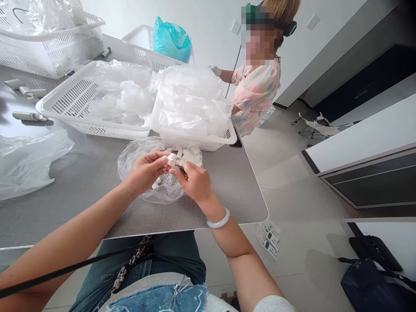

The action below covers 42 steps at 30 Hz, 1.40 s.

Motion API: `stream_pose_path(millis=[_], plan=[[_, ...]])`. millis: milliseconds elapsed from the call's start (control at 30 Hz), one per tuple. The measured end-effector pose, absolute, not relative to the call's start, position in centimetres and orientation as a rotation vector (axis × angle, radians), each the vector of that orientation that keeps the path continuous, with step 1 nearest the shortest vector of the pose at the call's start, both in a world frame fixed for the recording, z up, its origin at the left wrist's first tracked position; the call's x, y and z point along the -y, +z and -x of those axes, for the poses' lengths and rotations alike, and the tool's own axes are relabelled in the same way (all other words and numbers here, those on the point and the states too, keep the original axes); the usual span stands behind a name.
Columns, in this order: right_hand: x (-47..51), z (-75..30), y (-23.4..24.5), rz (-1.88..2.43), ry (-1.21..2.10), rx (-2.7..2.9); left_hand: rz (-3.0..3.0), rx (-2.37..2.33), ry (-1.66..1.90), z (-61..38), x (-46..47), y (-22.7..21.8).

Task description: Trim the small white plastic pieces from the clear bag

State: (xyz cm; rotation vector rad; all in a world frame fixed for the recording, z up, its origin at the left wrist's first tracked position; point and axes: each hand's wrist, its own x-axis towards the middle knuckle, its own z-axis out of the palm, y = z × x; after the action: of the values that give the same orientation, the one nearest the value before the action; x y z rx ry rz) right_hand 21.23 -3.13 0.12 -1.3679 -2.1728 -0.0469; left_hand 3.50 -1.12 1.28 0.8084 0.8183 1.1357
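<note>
Between the thumb and fingers of my left hand (143, 172) is a small white plastic tube piece (172, 161). My right hand (197, 184) is closed around a small tool (183, 172) with a dark handle and a bit of yellow; its tip meets the tube piece, and its exact kind is hidden by my fingers. Both hands are above an opened clear plastic bag (164, 195) on the table. Several more white tube pieces (156, 183) lie in that bag, partly covered by my hands.
Two white baskets (113, 131) (208, 145) full of clear bags stand just beyond. More baskets (74, 47) are at the back, one with a turquoise bag (172, 41). Grey-white cylinders (27, 116) and a loose plastic sheet (29, 160) lie left. A person (256, 91) stands past the table's right edge.
</note>
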Motion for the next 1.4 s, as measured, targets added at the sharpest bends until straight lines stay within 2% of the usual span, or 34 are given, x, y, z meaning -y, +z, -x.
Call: stream_pose_path(millis=[333,1400], plan=[[3.16,-21.12,0.4,1.499,0.0,2.196,-0.79,-0.773,1.082,-3.98,1.53,1.85],[3.1,-21.53,0.54,1.441,0.068,2.164,-0.924,-0.63,1.204,-3.88,1.68,2.04]])
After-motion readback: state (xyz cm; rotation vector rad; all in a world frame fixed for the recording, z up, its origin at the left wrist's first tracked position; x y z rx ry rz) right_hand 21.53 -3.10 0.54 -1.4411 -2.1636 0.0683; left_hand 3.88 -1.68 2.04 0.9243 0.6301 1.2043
